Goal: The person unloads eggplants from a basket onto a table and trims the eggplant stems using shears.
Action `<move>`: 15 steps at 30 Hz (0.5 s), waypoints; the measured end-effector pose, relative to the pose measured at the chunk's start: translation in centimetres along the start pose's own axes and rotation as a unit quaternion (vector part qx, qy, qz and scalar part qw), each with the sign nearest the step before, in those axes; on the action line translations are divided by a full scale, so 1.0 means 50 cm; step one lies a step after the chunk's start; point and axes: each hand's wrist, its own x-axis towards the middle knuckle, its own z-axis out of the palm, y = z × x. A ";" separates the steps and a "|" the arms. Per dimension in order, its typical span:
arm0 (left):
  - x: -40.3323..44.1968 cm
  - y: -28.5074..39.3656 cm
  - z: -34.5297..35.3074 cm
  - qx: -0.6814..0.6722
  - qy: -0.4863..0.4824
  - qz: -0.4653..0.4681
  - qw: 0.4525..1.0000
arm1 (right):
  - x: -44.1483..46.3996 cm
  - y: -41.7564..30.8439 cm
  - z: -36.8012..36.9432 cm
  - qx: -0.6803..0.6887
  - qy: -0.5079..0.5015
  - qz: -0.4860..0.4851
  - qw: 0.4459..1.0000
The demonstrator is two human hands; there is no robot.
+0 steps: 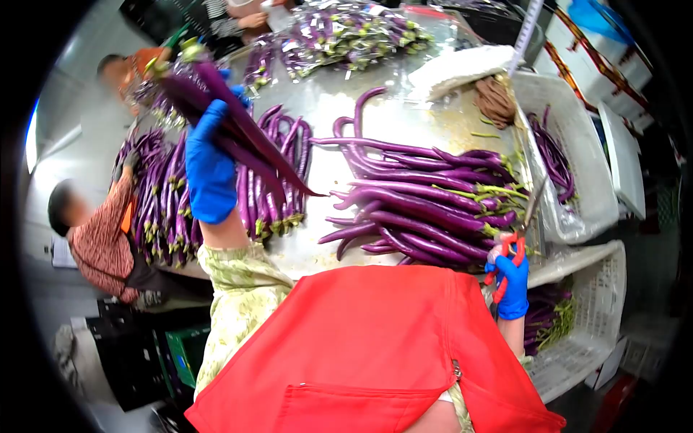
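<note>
My left hand (212,162), in a blue glove, is raised over the left part of the metal table (317,249). It is closed around a few long purple eggplants (242,126), their green stem ends up and their thin tips pointing down to the right. My right hand (512,285), also gloved in blue, grips red-handled scissors (511,249) at the table's right edge, blades pointing up and away. Just left of the scissors lies a pile of eggplants (426,206) with stems to the right. Below my left hand, rows of eggplants (263,195) lie side by side.
Bagged eggplants (346,36) lie at the far side, near a white bundle (462,71) and a brown cloth (495,101). White crates (595,195) holding eggplants stand at the right. A co-worker (101,245) in a patterned top works at the left; other people are farther back.
</note>
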 end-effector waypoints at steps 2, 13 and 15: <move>0.058 -0.014 -0.106 -0.143 0.188 0.075 0.969 | 0.009 0.006 0.008 0.011 -0.025 -0.004 1.000; 0.078 -0.373 -0.483 -0.330 0.504 0.139 0.786 | 0.033 -0.008 0.059 -0.029 -0.093 0.008 0.995; 0.050 -0.385 -0.477 -0.356 0.475 0.174 0.786 | 0.041 -0.009 0.042 -0.043 -0.110 0.018 0.993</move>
